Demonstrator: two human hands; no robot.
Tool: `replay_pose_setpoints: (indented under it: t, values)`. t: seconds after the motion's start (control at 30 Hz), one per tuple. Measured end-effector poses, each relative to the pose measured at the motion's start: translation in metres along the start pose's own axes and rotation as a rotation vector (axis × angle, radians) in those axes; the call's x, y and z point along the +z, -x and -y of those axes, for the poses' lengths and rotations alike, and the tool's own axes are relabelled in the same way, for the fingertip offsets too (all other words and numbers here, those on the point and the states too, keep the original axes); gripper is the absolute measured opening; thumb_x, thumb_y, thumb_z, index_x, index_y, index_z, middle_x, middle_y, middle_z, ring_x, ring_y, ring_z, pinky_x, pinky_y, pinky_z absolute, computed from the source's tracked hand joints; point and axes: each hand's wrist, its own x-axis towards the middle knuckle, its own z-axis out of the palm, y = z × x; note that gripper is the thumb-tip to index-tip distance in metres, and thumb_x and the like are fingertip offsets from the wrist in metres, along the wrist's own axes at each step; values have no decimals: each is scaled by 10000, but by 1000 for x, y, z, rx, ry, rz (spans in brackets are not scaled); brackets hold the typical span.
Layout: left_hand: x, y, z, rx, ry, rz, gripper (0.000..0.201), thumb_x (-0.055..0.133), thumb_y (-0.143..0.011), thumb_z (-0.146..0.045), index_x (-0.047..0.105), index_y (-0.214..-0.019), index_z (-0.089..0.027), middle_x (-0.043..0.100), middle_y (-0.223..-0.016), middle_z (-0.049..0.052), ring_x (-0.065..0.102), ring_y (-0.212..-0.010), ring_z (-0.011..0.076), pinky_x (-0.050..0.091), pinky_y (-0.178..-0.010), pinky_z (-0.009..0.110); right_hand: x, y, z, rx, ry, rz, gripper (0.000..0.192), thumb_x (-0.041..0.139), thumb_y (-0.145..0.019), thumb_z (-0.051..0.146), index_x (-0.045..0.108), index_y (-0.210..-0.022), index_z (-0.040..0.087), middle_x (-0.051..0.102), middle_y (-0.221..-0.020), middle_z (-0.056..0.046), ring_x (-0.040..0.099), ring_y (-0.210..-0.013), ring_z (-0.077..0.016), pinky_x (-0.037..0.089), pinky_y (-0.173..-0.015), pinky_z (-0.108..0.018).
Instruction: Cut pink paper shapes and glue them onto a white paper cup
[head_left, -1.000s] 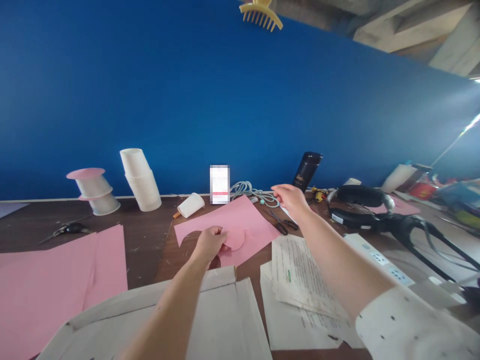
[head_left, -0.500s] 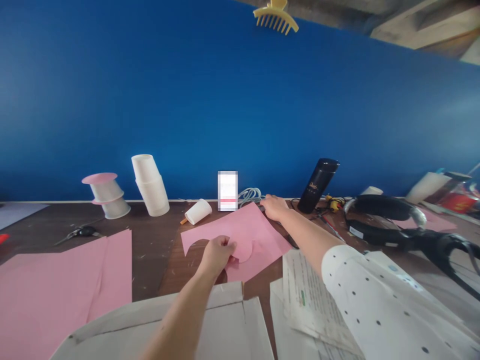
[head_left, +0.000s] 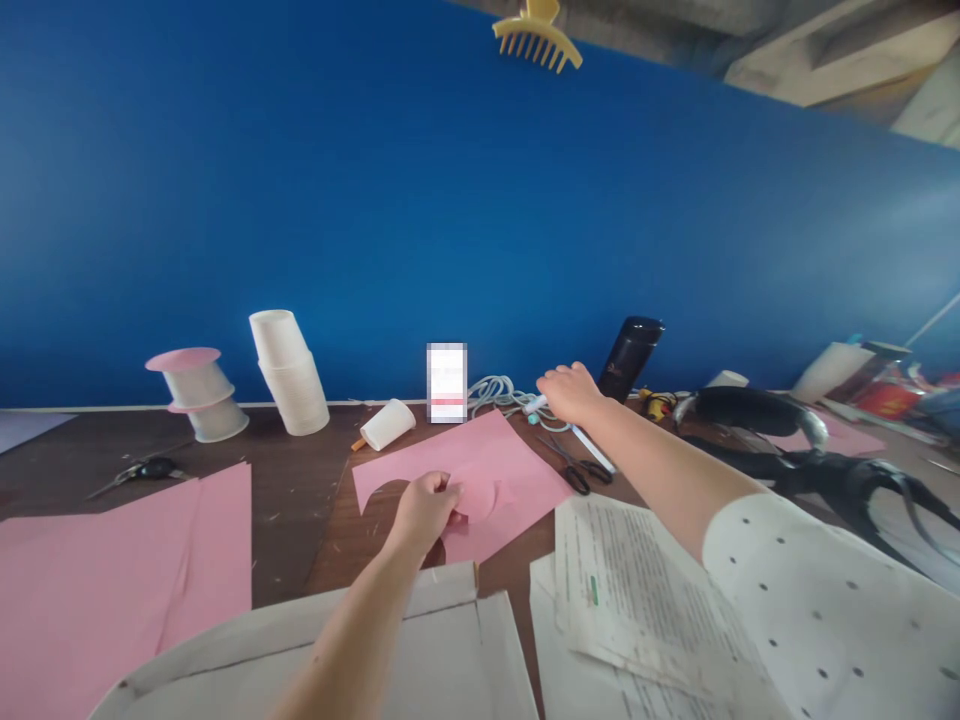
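Note:
My left hand (head_left: 424, 507) pinches a small pink paper disc (head_left: 477, 497) that lies on a pink paper sheet (head_left: 480, 462) with a round piece cut out of its near left edge. My right hand (head_left: 571, 392) reaches to the far side of that sheet and closes on a thin white pen-like stick (head_left: 536, 404) near a coil of grey cable (head_left: 496, 392). Black-handled scissors (head_left: 570, 467) lie just under my right forearm.
Stacked white paper cups (head_left: 289, 372), two cups topped with a pink disc (head_left: 196, 392) and a tipped cup (head_left: 386, 424) stand by the blue wall. A black flask (head_left: 628, 358), a black headset (head_left: 757, 412), printed papers (head_left: 637, 590), cardboard (head_left: 420, 650), large pink sheets (head_left: 112, 560) and other scissors (head_left: 139, 470) surround.
My right hand moved from above the scissors to the sheet's far corner, then lifted slightly with a white stick in its fingers. My left hand stayed on the pink disc.

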Motion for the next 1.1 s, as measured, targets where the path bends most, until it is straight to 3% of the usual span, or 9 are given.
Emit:
replay_pose_setpoints:
  t: [0.13,0.27,0.33,0.4,0.53,0.63,0.8,1.0,1.1]
  values:
    - [1,2,-2,4,39,1,128,597,-714,-261,543,-640,-171,540,-536,-26,591,-473,118,417,-490,193,-17,21,-3,128,-150,-78,136,573,-771,202,662,-870,173,664,-973,-131,562,-954,-278,348,-805,-379]
    - [-2,4,-4,-12,41,43,169,609,-706,-260,512,-602,-169,494,-485,-33,556,-436,110,383,-443,184,-14,50,16,177,-462,-119,260,504,-843,385,625,-1008,225,682,-855,-28,604,-732,-155,418,-631,-251]
    - [-6,5,-5,-26,24,73,155,629,-690,-263,535,-618,-163,502,-483,-28,538,-427,106,366,-426,182,-4,67,32,219,-1172,-133,301,573,-800,418,629,-986,188,665,-823,-38,596,-721,-144,424,-596,-230]
    - [-11,7,-5,-50,14,102,138,657,-668,-275,589,-695,-158,543,-510,-12,534,-436,112,377,-422,192,10,82,51,263,-1662,-112,292,661,-733,413,635,-901,176,640,-800,-28,576,-680,-120,403,-542,-203]
    - [-16,8,-6,-109,3,165,291,701,-621,-283,628,-865,-141,607,-589,25,568,-466,148,439,-438,241,37,105,90,343,-2134,-46,270,706,-701,386,624,-854,178,595,-732,-3,511,-571,-84,363,-474,-191]
    - [-16,7,-5,-125,-19,210,312,702,-608,-241,622,-885,-121,602,-580,31,596,-484,172,470,-469,265,47,115,112,306,-2207,43,235,705,-706,375,621,-780,168,573,-723,-3,498,-583,-86,340,-462,-187]
    - [-18,7,0,-63,-175,180,332,698,-609,-279,636,-902,-134,632,-615,43,584,-476,163,425,-460,243,49,121,127,282,-2265,50,197,682,-726,365,608,-757,184,533,-673,20,465,-565,-86,297,-448,-190]
    - [-33,9,-7,172,-458,-87,249,638,-677,-413,703,-831,-228,692,-840,71,605,-703,198,413,-616,251,49,121,123,353,-2298,-37,202,684,-712,361,602,-730,177,537,-678,22,451,-540,-77,253,-420,-205]
    - [-36,7,-15,273,-455,-178,223,554,-761,-390,703,-788,-226,680,-920,71,599,-798,209,424,-695,275,50,120,121,347,-2298,-32,213,684,-717,371,614,-743,172,537,-703,14,436,-537,-71,251,-420,-206]
